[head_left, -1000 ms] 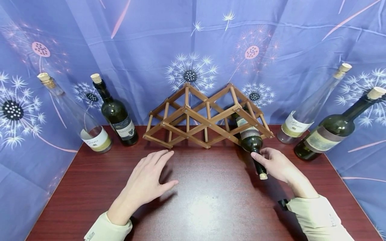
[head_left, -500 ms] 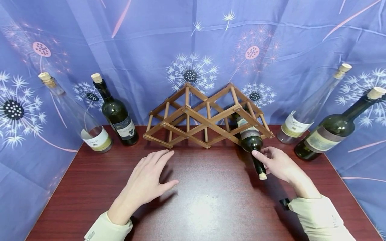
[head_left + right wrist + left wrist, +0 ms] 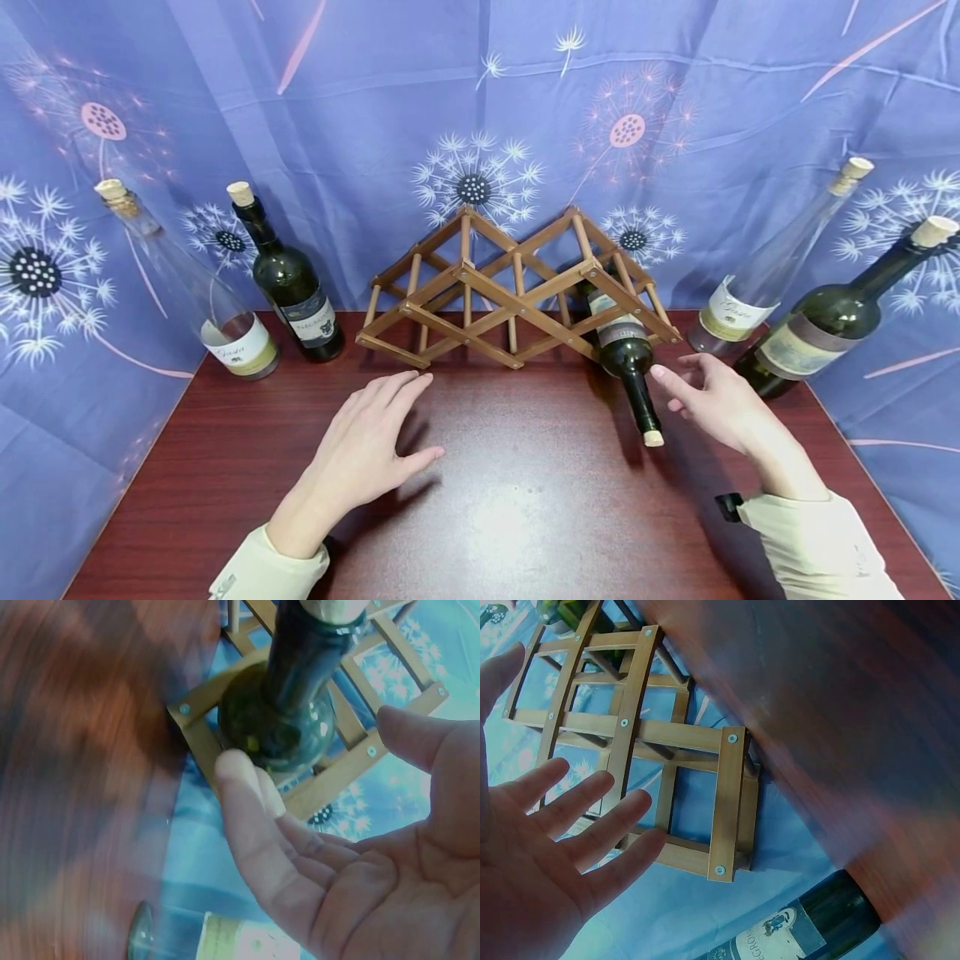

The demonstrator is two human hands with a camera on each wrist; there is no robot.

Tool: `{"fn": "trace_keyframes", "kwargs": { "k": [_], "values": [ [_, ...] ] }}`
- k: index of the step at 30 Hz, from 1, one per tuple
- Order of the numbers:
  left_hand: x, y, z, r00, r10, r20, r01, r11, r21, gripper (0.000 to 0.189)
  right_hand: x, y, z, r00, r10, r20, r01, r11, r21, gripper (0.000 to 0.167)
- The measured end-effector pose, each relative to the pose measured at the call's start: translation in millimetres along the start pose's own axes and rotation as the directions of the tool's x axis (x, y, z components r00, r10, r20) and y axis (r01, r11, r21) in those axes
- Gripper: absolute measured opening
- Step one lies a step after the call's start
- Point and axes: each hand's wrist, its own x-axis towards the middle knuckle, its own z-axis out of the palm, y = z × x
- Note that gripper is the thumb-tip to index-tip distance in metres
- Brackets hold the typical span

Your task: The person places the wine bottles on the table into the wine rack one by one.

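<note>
A dark green wine bottle (image 3: 627, 354) lies in the lower right compartment of the wooden wine rack (image 3: 522, 311), its corked neck pointing out toward the front. Just right of that neck is my right hand (image 3: 720, 404), apart from the glass, thumb and fingers spread with nothing between them. The right wrist view shows the same bottle (image 3: 277, 720) beyond the fingertips. My left hand (image 3: 360, 446) hovers over the table left of centre, fingers extended, holding nothing. From the left wrist, its bare palm (image 3: 532, 877) faces the rack (image 3: 630, 724).
At the left stand a clear corked bottle (image 3: 238, 346) and a dark green one (image 3: 296, 287). Another clear bottle (image 3: 735, 308) and a green bottle (image 3: 817, 333) stand at the right. A blue patterned cloth (image 3: 337, 150) hangs behind the reddish-brown table (image 3: 525, 475).
My right hand has let go of the bottle's neck and moved a little to the right. The bottle stays in the rack, and my left hand has not moved.
</note>
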Motion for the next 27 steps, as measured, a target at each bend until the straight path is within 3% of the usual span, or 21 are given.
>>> {"fn": "trace_keyframes", "kwargs": {
  "k": [8,15,22,27],
  "values": [
    [0.0,-0.4,0.1,1.000,0.002,-0.002,-0.002,1.000,-0.003,0.092,-8.1,9,-16,0.993,-0.009,-0.114,-0.002,0.995,-0.098,0.082],
    [-0.1,-1.3,0.7,1.000,0.007,-0.007,-0.007,1.000,-0.008,0.092,-13.3,23,-30,0.965,-0.035,-0.261,0.003,0.993,-0.121,0.073],
    [0.3,-1.3,1.1,1.000,0.011,-0.008,-0.011,1.000,-0.009,0.093,-19.9,36,-50,0.952,0.035,-0.304,-0.079,0.988,-0.134,0.077],
    [0.2,-1.7,1.8,1.000,0.010,-0.007,-0.010,1.000,-0.005,0.092,-24.0,43,-59,0.932,0.103,-0.347,-0.155,0.980,-0.125,0.084]
  ]
}}
